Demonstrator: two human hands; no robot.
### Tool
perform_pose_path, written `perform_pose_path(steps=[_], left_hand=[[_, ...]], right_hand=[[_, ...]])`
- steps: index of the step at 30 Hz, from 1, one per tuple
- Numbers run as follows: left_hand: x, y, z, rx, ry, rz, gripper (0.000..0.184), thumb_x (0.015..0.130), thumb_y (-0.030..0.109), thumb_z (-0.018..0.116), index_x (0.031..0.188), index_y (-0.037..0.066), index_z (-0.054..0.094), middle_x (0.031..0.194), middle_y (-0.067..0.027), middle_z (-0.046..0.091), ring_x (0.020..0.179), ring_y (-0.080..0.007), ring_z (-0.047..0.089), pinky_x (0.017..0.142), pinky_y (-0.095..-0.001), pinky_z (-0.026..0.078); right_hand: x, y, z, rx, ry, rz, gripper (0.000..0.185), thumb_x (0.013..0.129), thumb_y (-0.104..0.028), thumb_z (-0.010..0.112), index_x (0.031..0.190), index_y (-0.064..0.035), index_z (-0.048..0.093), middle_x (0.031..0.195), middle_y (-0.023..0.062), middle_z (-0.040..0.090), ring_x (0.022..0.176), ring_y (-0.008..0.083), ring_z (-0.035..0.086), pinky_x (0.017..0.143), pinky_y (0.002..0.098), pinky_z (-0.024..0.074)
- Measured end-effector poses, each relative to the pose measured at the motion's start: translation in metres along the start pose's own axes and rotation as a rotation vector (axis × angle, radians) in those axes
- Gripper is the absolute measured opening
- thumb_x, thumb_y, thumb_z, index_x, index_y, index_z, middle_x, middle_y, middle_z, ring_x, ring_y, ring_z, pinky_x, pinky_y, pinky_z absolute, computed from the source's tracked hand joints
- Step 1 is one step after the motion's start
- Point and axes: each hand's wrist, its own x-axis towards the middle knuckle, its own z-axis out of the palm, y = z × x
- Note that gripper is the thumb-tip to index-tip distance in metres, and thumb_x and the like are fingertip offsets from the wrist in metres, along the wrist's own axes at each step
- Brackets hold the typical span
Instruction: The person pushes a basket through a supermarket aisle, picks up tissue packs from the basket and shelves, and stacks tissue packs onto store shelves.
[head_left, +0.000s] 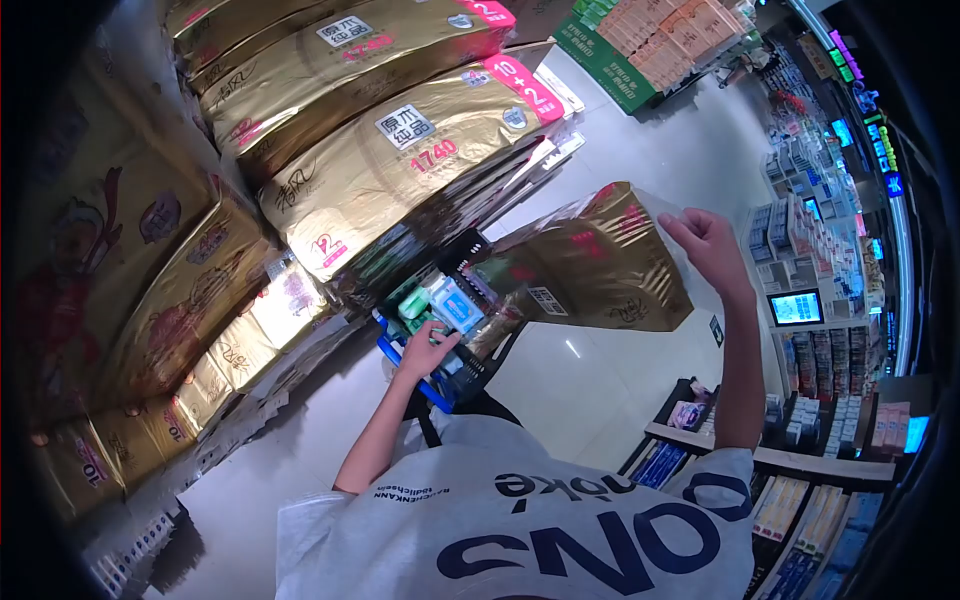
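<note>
My right hand is closed in a fist at the upper corner of a gold tissue-paper pack, gripping its clear plastic wrap. The pack hangs tilted, its lower left end at a black shopping basket. My left hand reaches over the basket, fingers apart and slightly curled beside the goods in it. Close to those fingers lie a green package and a blue-and-white package. A blue handle shows at the basket's left side. The fingertips of my left hand are partly hidden among the goods.
Large gold tissue packs are stacked ahead and to the left. A green display box stands farther off. Shelves of small boxed goods with a lit screen line the right. A low shelf is near my right elbow.
</note>
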Motion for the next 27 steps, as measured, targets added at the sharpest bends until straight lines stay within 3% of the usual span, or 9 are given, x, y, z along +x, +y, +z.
perform_pose_path(steps=[1, 2, 7, 11, 14, 19, 22, 24, 27], left_hand=[[-0.002, 0.008, 0.007, -0.292, -0.026, -0.049, 0.065, 0.077, 0.044, 0.073, 0.12, 0.002, 0.049, 0.096, -0.0104, 0.064, 0.08, -0.0209, 0.063, 0.072, -0.0338, 0.05], [-0.004, 0.016, 0.014, -0.289, -0.002, 0.037, 0.081, 0.074, 0.042, 0.078, 0.13, -0.001, 0.039, 0.103, -0.0134, 0.059, 0.081, -0.0174, 0.059, 0.074, -0.031, 0.049], [-0.033, 0.153, -0.002, -0.013, 0.3, 0.692, 0.102, 0.063, 0.039, 0.084, 0.14, 0.003, 0.028, 0.136, -0.0219, 0.036, 0.125, -0.0354, 0.039, 0.104, -0.0424, 0.034], [-0.059, 0.248, -0.027, 0.082, 0.283, 1.066, 0.114, 0.055, 0.038, 0.087, 0.142, 0.002, 0.023, 0.141, -0.0216, 0.031, 0.13, -0.0405, 0.032, 0.106, -0.0476, 0.029], [-0.085, 0.265, -0.005, -0.033, 0.046, 1.002, 0.121, 0.052, 0.034, 0.089, 0.143, 0.0, 0.017, 0.138, -0.0231, 0.032, 0.126, -0.0415, 0.035, 0.104, -0.0481, 0.03], [-0.111, 0.269, 0.033, -0.13, 0.353, 0.928, 0.129, 0.051, 0.029, 0.092, 0.142, -0.007, 0.008, 0.135, -0.023, 0.032, 0.123, -0.0369, 0.039, 0.105, -0.0429, 0.032], [-0.108, 0.273, 0.038, -0.281, 0.33, 0.92, 0.125, 0.052, 0.027, 0.091, 0.142, -0.004, 0.01, 0.133, -0.0207, 0.033, 0.123, -0.0337, 0.039, 0.104, -0.0412, 0.033], [-0.107, 0.271, 0.04, -0.424, 0.343, 0.916, 0.114, 0.053, 0.026, 0.09, 0.138, -0.002, 0.019, 0.129, -0.0188, 0.037, 0.12, -0.0305, 0.042, 0.102, -0.0402, 0.035], [-0.082, 0.25, 0.042, -0.289, 0.383, 0.837, 0.119, 0.052, 0.031, 0.089, 0.139, -0.003, 0.016, 0.129, -0.0186, 0.038, 0.12, -0.0305, 0.042, 0.103, -0.0408, 0.033]], right_hand=[[-0.006, -0.009, -0.017, -0.003, 0.018, -0.002, 0.047, 0.087, -0.034, 0.067, 0.057, -0.0052, 0.046, 0.055, -0.0075, 0.038, 0.053, 0.0027, 0.032, 0.047, 0.0247, 0.0246], [-0.014, -0.019, -0.033, -0.031, 0.064, -0.041, 0.049, 0.088, -0.032, 0.068, 0.055, -0.0057, 0.042, 0.054, -0.0081, 0.035, 0.053, 0.0026, 0.03, 0.047, 0.0256, 0.0224], [-0.055, -0.06, -0.099, -0.082, 0.254, -0.188, 0.054, 0.089, -0.027, 0.067, 0.05, -0.0051, 0.037, 0.05, -0.009, 0.031, 0.05, 0.0025, 0.026, 0.045, 0.0267, 0.0191], [-0.082, -0.079, -0.121, -0.055, 0.336, -0.567, 0.05, 0.087, -0.018, 0.069, 0.051, -0.0039, 0.036, 0.047, -0.0061, 0.031, 0.046, 0.0037, 0.024, 0.044, 0.0271, 0.0168], [-0.092, -0.089, -0.125, -0.126, 0.44, -0.692, 0.052, 0.083, -0.013, 0.072, 0.05, -0.0054, 0.033, 0.047, -0.0058, 0.03, 0.045, 0.0035, 0.024, 0.043, 0.0269, 0.0157], [-0.08, -0.094, -0.117, -0.039, 0.412, -0.649, 0.054, 0.083, -0.017, 0.073, 0.048, -0.0067, 0.034, 0.045, -0.007, 0.029, 0.043, 0.0021, 0.023, 0.042, 0.0263, 0.0146], [-0.075, -0.109, -0.11, -0.026, 0.352, -0.73, 0.05, 0.082, -0.02, 0.075, 0.046, -0.0053, 0.044, 0.043, -0.006, 0.031, 0.042, 0.0027, 0.025, 0.041, 0.0264, 0.0158], [-0.078, -0.127, -0.107, -0.079, 0.316, -0.713, 0.049, 0.085, -0.018, 0.071, 0.049, -0.0027, 0.04, 0.046, -0.0035, 0.031, 0.044, 0.0047, 0.025, 0.043, 0.0286, 0.018], [-0.071, -0.166, -0.103, -0.134, 0.35, -0.758, 0.048, 0.084, -0.025, 0.072, 0.049, -0.0009, 0.05, 0.045, -0.002, 0.035, 0.042, 0.005, 0.029, 0.042, 0.0285, 0.0211]])
